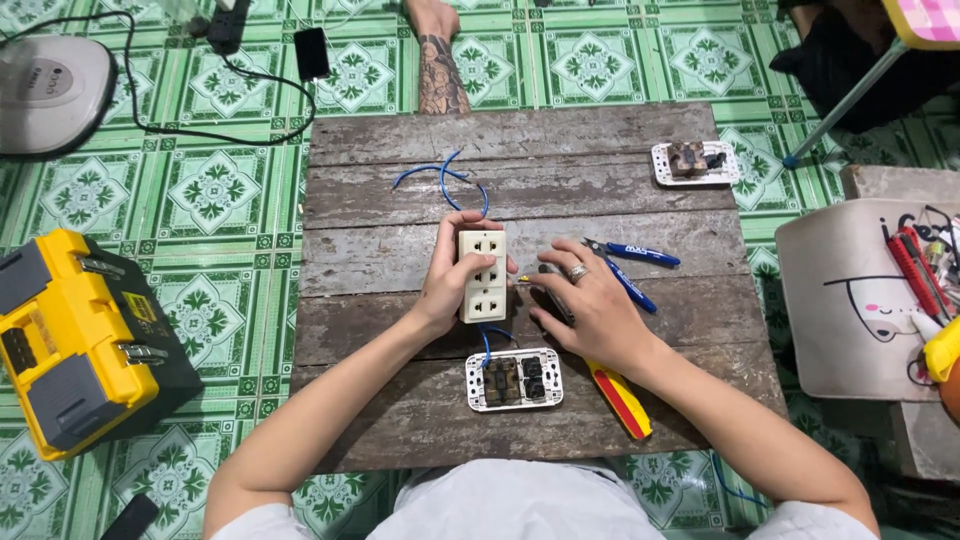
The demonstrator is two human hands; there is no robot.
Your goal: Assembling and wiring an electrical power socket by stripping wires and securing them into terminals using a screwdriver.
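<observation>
Left hand [447,283] wrapped around a cream three-outlet socket strip [482,276], fingers [452,236] curled narrow on its left edge and top corner, thumb side hidden behind the body. Held upright just above the wooden tabletop [520,135], face toward the camera. Right hand [590,315] just right of the strip, ringed fingers [565,262] bent and closed around a dark slim tool, probably a screwdriver, its tip touching or nearly touching the strip's right edge; exact contact too small to tell. Red-and-yellow handle [620,398] poking out from under the right wrist, lying on the tabletop. Blue-handled pliers [632,268] just beyond the right fingers, apart from them. Blue wire [445,180] looping past the left fingertips toward the far side, another short run dropping below the strip to an open white switch frame [514,380] near the wrists. Second white frame with a brown insert [694,163] well beyond the right fingers, near the far corner. Likely risks, as a judgement: tool tip slipping off a small screw and jabbing the left thumb, given the strip held in the air rather than braced; blue wire tugged loose from its terminal by a twist of the strip; strip dropped onto the frame below if the narrow grip relaxes. Yellow toolbox [75,340] on the green tiled floor [600,60] well left of the left elbow; a tattooed forearm [438,60] of another person beyond the far edge.
</observation>
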